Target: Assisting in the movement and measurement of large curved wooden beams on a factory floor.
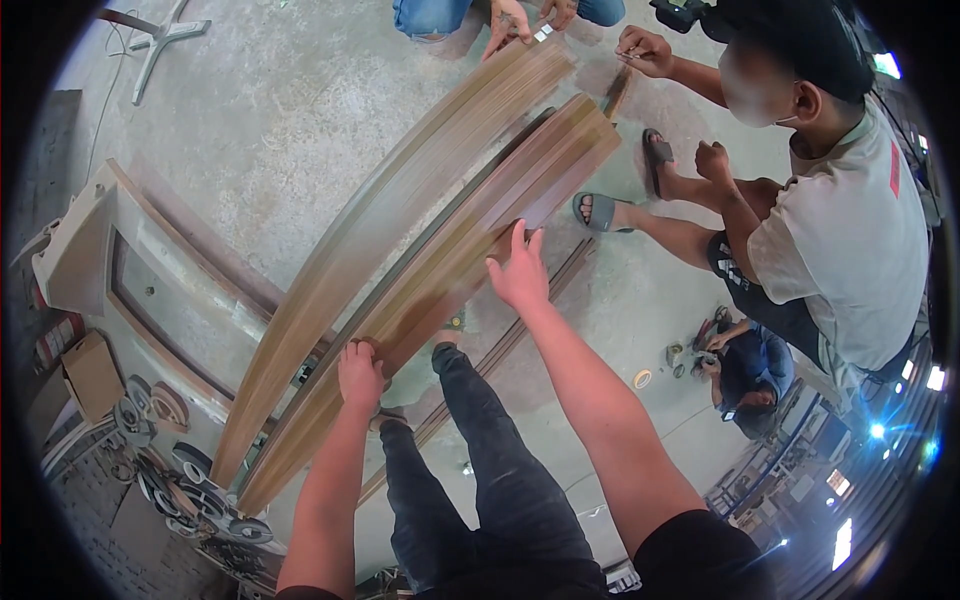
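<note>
A long stack of brown wood-grain boards lies aslant on the floor in front of me. My left hand has its fingers curled onto the near edge of this stack, toward its lower left end. Farther along the same edge is my right hand, its fingers and thumb spread apart at the wood surface. Whether its fingertips press on the wood is hard to tell. Beyond lies a second long wood-grain stack, a narrow gap between the two. Another person's hands are at its far end.
A person in a pale shirt crouches at the right, by the stack's far end. Thin brown strips lie near my feet. To the left are a pale frame, a cardboard box and several wheels. Someone in blue sits farther right.
</note>
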A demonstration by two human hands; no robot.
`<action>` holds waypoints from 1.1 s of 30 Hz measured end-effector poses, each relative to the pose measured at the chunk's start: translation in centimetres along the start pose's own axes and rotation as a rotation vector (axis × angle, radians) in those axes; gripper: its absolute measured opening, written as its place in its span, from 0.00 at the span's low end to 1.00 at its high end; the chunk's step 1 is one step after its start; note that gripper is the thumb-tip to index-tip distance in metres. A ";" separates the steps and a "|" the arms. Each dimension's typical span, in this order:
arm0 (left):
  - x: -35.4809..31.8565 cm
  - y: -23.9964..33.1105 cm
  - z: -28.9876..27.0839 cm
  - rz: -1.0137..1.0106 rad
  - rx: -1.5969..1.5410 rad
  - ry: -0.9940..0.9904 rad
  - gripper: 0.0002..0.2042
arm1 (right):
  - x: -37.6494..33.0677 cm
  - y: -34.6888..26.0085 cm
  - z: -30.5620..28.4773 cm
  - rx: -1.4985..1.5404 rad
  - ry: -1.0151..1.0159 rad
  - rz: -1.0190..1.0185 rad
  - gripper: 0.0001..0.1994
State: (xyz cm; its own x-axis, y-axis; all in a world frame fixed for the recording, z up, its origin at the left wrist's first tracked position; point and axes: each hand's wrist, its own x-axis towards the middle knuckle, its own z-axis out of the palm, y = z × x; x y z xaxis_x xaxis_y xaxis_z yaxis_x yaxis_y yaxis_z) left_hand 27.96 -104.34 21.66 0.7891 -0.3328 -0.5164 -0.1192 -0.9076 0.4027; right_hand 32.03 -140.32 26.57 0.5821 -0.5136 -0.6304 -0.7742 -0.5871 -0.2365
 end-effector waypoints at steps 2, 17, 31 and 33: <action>0.0 0.0 0.0 -0.005 0.017 0.002 0.16 | 0.0 0.1 -0.1 -0.013 0.006 0.002 0.47; 0.5 0.1 -0.1 -0.066 0.076 -0.109 0.17 | 0.6 1.8 1.2 -0.024 0.061 -0.061 0.48; 0.8 0.4 -0.4 -0.024 0.075 -0.115 0.17 | 0.4 2.1 0.7 0.006 0.041 -0.084 0.47; 0.8 0.2 -0.4 -0.011 0.076 -0.104 0.17 | 0.5 2.3 0.7 0.043 0.037 -0.097 0.46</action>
State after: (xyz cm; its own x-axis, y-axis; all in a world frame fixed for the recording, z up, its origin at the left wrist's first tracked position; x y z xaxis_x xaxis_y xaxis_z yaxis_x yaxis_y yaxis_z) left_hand 28.78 -104.68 21.64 0.7244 -0.3441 -0.5973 -0.1592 -0.9266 0.3406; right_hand 30.38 -141.46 25.20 0.6632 -0.4786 -0.5753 -0.7231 -0.6081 -0.3276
